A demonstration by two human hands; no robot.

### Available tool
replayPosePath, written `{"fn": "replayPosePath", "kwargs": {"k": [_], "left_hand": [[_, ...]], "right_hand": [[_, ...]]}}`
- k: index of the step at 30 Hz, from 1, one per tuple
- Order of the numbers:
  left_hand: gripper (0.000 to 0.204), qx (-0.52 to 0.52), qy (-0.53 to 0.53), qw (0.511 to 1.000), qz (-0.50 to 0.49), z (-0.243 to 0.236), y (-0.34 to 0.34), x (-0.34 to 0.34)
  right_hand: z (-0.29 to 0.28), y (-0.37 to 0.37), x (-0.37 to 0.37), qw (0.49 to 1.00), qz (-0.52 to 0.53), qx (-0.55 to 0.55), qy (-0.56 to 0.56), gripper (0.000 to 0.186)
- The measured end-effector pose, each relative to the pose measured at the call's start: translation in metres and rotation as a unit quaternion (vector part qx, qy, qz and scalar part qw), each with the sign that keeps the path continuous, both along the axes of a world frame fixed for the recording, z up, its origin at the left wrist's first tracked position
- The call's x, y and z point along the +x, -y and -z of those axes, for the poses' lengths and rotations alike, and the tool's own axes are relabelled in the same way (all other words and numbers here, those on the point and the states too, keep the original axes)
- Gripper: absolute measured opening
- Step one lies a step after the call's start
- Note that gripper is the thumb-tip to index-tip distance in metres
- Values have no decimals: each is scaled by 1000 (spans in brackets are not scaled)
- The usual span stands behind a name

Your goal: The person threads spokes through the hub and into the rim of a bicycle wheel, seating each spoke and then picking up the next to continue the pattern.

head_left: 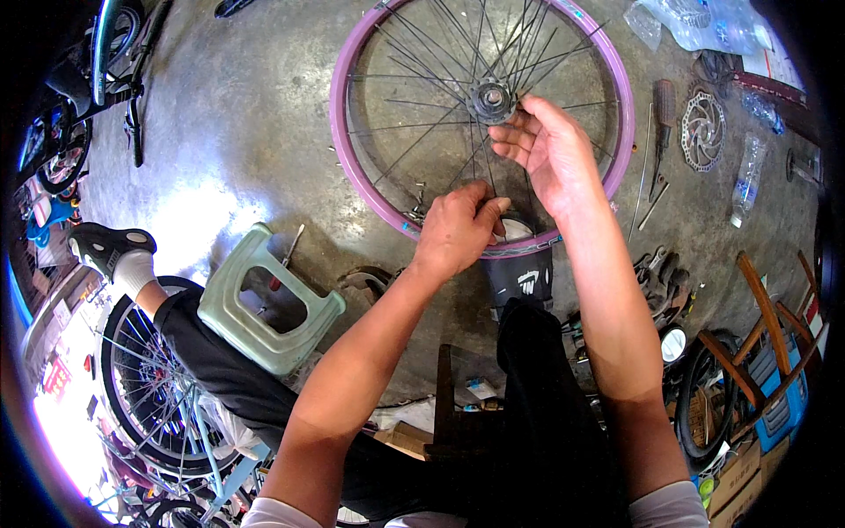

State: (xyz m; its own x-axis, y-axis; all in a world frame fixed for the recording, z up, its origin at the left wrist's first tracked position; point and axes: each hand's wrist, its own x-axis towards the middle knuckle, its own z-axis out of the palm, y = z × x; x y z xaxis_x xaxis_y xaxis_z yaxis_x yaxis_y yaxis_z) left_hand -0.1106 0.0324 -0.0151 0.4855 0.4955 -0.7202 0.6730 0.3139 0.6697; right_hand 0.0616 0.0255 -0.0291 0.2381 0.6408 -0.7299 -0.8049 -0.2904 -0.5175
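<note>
A purple bicycle rim (345, 145) lies ahead of me, with a dark hub (491, 100) at its middle and several black spokes (414, 128), some with loose ends. My right hand (553, 150) reaches in over the rim's right side, its fingers curled and their tips against the hub's edge. Lower down, inside the near edge of the rim, my left hand (459, 224) pinches at a spoke; its fingertips hide the spoke's end. My shoe (519, 277) shows just under the near edge of the rim. Small metal pieces (417, 208) lie beside my left hand.
A pale green stool (264, 308) stands at the left, by my leg. To the right lie a screwdriver (664, 114), a brake disc (703, 130), a plastic bottle (747, 180) and assorted tools (664, 286). Bicycles (154, 378) crowd the left side; a wooden frame (764, 308) stands at right.
</note>
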Motion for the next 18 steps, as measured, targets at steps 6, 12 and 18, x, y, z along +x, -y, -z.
{"fn": "replayPosePath", "kwargs": {"k": [6, 12, 18], "left_hand": [[29, 3, -2, 1000, -13, 4, 2, -2], [29, 15, 8, 1000, -4, 10, 5, -4], [29, 49, 10, 999, 12, 15, 6, -7]], "right_hand": [[-9, -2, -12, 997, -5, 2, 72, 22], [-9, 6, -23, 999, 12, 14, 44, 24], [-9, 7, -33, 999, 25, -3, 19, 27]]}}
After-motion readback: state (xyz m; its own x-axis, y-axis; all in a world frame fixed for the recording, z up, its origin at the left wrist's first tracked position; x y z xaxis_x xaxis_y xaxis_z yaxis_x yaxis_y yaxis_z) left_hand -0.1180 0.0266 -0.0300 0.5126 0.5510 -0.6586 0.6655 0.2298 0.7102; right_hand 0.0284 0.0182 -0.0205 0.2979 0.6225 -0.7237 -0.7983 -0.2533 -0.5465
